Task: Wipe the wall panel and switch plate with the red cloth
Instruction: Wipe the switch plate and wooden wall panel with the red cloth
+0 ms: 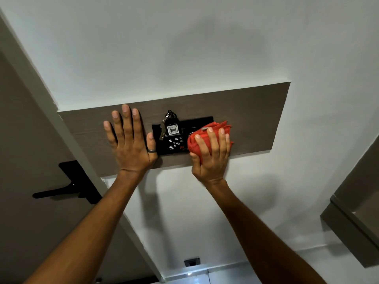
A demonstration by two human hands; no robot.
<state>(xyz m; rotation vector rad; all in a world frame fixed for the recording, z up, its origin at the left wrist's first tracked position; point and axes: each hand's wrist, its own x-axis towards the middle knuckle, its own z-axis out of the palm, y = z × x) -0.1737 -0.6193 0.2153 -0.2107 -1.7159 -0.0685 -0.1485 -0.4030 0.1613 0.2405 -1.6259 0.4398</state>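
Spanning the white wall (205,48), the brown wall panel (246,111) bears the left hand (131,144) spread flat while the right hand (211,156) clutches the bunched red cloth (207,134) against the black switch plate (174,144).

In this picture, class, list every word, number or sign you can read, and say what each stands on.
"406": handwritten on the small white tag hanging with keys over the black switch plate.
Pale symbols and a small red mark on that switch plate: too small and blurred to read.
Red cloth, brown wall panel: no text visible.
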